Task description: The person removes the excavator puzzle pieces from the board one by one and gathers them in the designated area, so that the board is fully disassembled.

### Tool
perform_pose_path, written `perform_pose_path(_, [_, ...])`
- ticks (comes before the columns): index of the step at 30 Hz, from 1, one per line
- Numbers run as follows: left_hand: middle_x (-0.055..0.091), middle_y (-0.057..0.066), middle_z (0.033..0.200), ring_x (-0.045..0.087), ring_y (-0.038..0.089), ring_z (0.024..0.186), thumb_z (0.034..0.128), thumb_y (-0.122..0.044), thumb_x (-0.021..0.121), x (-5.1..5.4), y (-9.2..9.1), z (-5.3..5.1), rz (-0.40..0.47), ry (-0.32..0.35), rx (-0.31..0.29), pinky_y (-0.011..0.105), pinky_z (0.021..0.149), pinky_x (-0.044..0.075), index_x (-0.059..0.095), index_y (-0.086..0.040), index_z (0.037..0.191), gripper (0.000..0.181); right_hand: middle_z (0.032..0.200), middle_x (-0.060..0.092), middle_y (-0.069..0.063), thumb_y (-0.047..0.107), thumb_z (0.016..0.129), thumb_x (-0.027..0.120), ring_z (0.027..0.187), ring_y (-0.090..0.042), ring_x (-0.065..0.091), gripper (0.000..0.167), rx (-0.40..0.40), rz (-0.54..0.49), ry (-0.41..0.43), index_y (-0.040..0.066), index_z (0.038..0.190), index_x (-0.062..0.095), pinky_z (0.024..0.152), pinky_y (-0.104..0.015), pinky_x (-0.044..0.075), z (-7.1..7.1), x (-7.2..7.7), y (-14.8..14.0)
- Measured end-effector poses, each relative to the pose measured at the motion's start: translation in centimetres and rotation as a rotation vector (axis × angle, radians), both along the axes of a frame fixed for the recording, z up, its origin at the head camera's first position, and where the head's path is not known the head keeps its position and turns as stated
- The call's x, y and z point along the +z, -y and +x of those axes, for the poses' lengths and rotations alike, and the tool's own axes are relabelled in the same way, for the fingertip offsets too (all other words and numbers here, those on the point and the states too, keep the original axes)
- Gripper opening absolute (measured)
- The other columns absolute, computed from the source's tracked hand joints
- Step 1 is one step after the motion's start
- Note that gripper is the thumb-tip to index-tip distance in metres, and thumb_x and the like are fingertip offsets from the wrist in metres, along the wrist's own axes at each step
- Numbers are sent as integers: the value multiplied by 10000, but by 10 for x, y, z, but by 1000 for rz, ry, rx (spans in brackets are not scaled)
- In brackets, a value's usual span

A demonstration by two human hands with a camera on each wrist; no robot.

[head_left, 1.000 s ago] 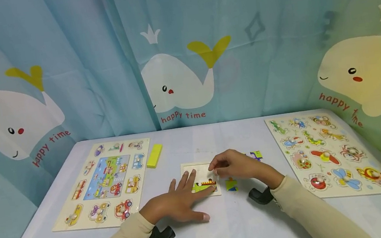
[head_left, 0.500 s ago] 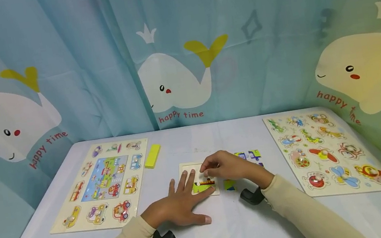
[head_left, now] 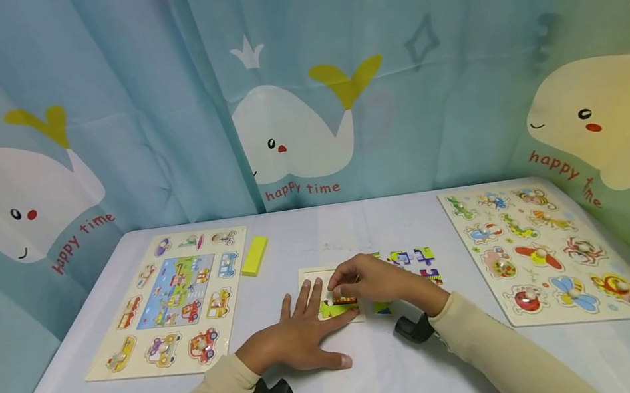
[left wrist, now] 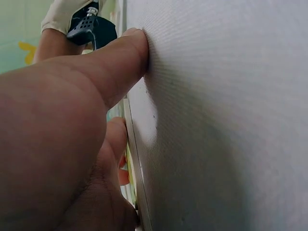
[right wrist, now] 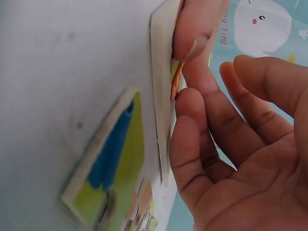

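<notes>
My left hand lies with fingers spread. Its fingertips rest on a small wooden puzzle tray and its thumb touches the table. Green and red-orange puzzle pieces lie in the tray's lower part. Over the tray's right side my right hand bends its fingers loosely down towards those pieces. Nothing shows between its thumb and index finger in the right wrist view; two lower fingertips are beside the tray edge. A loose green-and-blue puzzle piece lies flat close to the tray.
Several loose puzzle pieces lie right of the tray. A vehicle peg board is at left, an insect peg board at right. A yellow block lies behind the tray. A blue whale-print curtain hangs behind the table.
My right hand has shifted left and slightly down over the tray, uncovering more loose pieces at its right. The left hand stays in place on the tray.
</notes>
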State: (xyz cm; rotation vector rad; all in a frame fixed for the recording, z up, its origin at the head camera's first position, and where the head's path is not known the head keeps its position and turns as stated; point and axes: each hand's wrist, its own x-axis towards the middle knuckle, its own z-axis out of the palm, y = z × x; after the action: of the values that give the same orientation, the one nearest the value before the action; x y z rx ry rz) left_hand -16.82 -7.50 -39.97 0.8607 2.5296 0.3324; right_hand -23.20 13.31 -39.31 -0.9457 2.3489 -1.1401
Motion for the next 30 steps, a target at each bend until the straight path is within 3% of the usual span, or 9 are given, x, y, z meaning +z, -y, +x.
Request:
perform_pose_path(6, [-138,159,1599,-206,341,1431,871,-687,530,-1,0,0,-5,-6,1,646,1081,-36,246,-450,1524,750,933,710,-18,38,952,589,853,-160,653,139,11,-23,5,2,1037,692,730,-277,495,2,1,2])
perform_pose_path(17, [-176,141,1596,-215,335,1429,865,-692,534,-1,-1,-1,9,-2,14,638,1082,-56,259,-446,1521,754,944,701,-23,13,945,599,831,-114,632,153,26,-44,27,-20,1066,686,703,-257,497,4,0,4])
perform_pose_path(22, [-172,143,1596,-215,341,1428,865,-688,539,-2,-1,0,12,2,19,643,1078,-58,260,-439,1522,756,915,663,-58,-23,935,598,758,-132,597,163,61,-87,58,-35,1076,680,655,-256,499,4,-4,5])
perform_pose_path(30, [-161,164,1593,-215,346,1426,870,-687,531,-2,-1,0,12,-5,14,649,1074,-61,256,-432,1526,756,915,654,-90,-79,914,589,689,-142,575,192,29,-101,95,-54,1089,665,591,-254,494,4,-7,7])
